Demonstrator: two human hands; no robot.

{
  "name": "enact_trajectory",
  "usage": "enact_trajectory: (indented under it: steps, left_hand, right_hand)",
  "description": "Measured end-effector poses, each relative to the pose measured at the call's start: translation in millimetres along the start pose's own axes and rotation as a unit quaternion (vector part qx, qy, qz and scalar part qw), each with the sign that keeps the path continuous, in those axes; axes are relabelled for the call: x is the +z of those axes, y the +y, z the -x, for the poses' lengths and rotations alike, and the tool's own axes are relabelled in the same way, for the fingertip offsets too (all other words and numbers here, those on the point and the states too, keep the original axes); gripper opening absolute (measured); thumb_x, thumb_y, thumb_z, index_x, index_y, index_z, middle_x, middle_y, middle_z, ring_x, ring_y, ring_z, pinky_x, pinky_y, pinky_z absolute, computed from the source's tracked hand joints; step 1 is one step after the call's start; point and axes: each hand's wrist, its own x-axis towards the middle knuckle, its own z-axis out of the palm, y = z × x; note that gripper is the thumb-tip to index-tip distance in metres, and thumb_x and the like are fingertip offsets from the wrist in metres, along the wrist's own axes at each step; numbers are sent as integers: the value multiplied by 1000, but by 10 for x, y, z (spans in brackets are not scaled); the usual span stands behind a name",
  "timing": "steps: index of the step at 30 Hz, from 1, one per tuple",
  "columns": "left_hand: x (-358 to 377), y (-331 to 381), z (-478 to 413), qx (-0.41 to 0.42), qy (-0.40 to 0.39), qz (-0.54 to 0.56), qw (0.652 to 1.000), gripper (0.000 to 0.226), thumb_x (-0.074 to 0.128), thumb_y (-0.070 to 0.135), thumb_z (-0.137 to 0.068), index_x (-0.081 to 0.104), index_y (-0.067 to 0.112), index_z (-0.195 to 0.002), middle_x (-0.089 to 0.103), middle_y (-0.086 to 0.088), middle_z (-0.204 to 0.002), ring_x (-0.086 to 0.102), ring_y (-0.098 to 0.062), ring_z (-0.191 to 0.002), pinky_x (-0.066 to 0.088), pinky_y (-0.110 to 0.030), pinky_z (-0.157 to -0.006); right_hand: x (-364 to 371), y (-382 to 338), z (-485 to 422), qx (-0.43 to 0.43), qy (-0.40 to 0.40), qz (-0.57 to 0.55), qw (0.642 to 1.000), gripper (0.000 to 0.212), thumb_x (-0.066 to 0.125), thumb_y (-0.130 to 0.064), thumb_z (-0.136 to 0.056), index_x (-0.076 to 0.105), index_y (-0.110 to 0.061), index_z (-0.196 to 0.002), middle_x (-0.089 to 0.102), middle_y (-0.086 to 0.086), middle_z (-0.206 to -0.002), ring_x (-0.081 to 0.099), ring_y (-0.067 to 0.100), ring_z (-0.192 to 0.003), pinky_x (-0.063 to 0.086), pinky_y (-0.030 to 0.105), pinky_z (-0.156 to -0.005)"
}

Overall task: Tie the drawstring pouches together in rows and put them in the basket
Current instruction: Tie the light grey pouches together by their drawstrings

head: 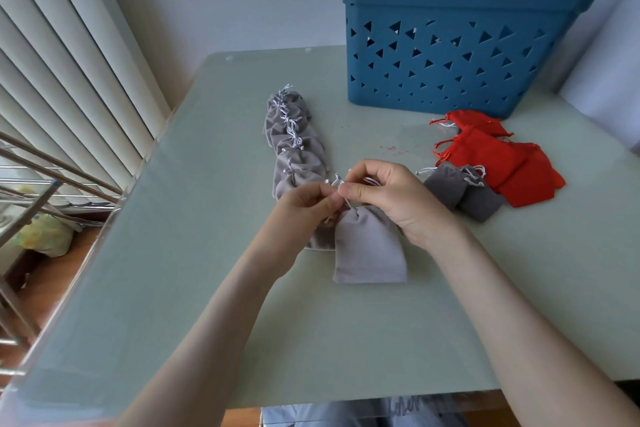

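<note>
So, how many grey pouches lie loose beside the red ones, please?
2: one grey pouch at left, the second pouch touching its right side, against the red pouches; more may hide beneath.

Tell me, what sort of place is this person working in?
Probably a room at home: a glass-topped table stands by window blinds, a metal rack beside it, a blue plastic basket on top.

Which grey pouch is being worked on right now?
The light grey pouch nearest the camera: left hand and right hand pinch its drawstring. Two loose grey pouches by the red pouches lie untouched; the tied row stretches away beyond.
</note>
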Motion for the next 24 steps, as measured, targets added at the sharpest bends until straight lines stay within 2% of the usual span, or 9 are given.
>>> enact_trajectory:
  steps: [4, 8, 11, 14, 15, 17, 20, 22, 24]
  left_hand:
    - [17, 26, 3, 5, 3, 1, 1000, 22, 57, 13, -93, 63, -8, -92, 54, -9, -76, 47, -12, -67, 42, -16, -64]
    - [15, 32, 11, 11, 9, -15, 1000, 28, 57, 15, -93, 62, -13, -96, 52, -11, -78, 44, -15, -70, 39, -20, -66]
    - [13, 61, 39, 1, -7, -18, 1000, 18, 52, 10, -96, 67, -1, -95, 60, -11, -84, 54, -16, -76, 45, -26, -75]
    - [40, 80, 68, -7, -19, -17, 1000, 12, 59, 13, -93, 69, 10, -98, 68, -8, -94, 62, -17, -88, 50, -35, -87]
    - [50, 83, 72, -8, -15, -17, 1000, 11, 60, 12, -92, 69, 9, -98, 69, -8, -95, 63, -16, -89, 51, -37, -86]
    - [74, 88, 82, -15, -6, -8, 1000, 10, 60, 10, -91, 67, 5, -96, 68, -10, -92, 64, -17, -84, 57, -35, -73]
    - [114, 91, 83, -20, 14, 3, 1000, 12, 60, 12, -92, 65, 5, -83, 61, -2, -71, 56, -11, -63, 49, -23, -54]
    - [127, 75, 69, -12, 31, 10, 999, 17, 60, 15, -92, 64, 8, -77, 56, 1, -65, 49, -10, -60, 42, -20, -54]
    - [114, 67, 49, 4, 43, 28, 999, 18, 61, 17, -92, 66, 4, -80, 56, -5, -72, 46, -16, -69, 37, -23, -62]
  right_hand:
    - [-3, 38, -25, -6, 7, 28, 1000, 14, 70, -4, -81, 61, -14, -79, 62, -1, -71, 55, 4, -67, 44, 15, -68]
    - [7, 39, -25, -12, -12, 24, 1000, 13, 66, -3, -85, 66, -16, -87, 60, 7, -77, 56, 12, -75, 45, 20, -74]
    - [15, 25, -27, -18, 11, 18, 1000, 17, 65, 0, -84, 66, -16, -78, 64, -6, -70, 57, 6, -72, 45, 17, -72]
    - [13, 10, -18, -27, 27, 18, 999, 15, 66, 0, -84, 64, -13, -76, 64, -10, -67, 58, 3, -70, 45, 15, -69]
    - [16, 6, -14, -28, 28, 16, 999, 14, 66, 0, -84, 64, -12, -76, 64, -11, -67, 58, 3, -70, 45, 15, -68]
    - [30, 0, -6, -31, 27, 15, 999, 15, 67, -1, -83, 64, -13, -76, 64, -10, -67, 57, 2, -70, 45, 15, -69]
    - [38, -1, -6, -36, 26, 10, 999, 14, 66, -2, -84, 66, -15, -76, 65, -7, -71, 58, 4, -73, 46, 16, -72]
    - [17, -4, -4, -35, 19, 19, 999, 14, 62, -6, -89, 68, -16, -82, 67, -6, -77, 61, 5, -77, 47, 16, -75]
    - [-17, -2, -10, -41, 24, 96, 994, 17, 56, -16, -95, 70, -22, -89, 71, -8, -88, 63, 5, -88, 46, 18, -83]
